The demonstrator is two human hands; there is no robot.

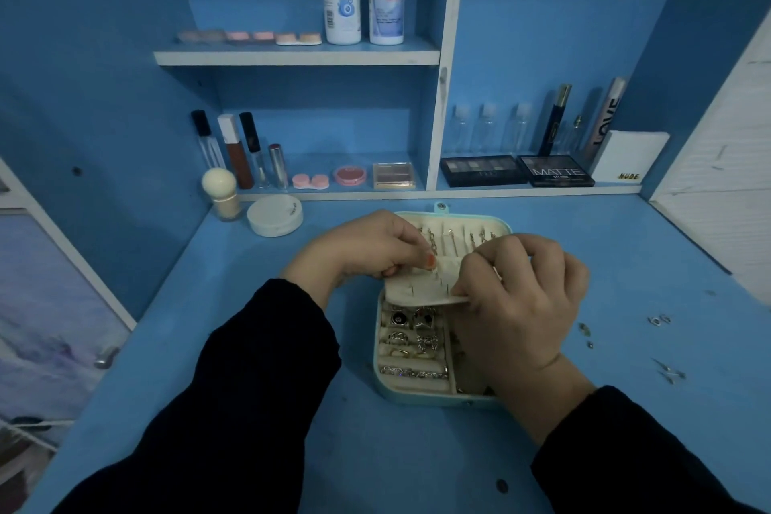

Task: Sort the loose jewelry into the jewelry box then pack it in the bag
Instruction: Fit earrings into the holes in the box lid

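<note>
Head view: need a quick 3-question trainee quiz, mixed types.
1. True or false: the left hand and right hand both hold the panel over the box.
2. Where do the rings sit? A) the box's left compartment B) the shelf C) the lid
3. Fill in: loose jewelry lies on the desk to the box's ____.

Key: 1 true; 2 A; 3 right.
</note>
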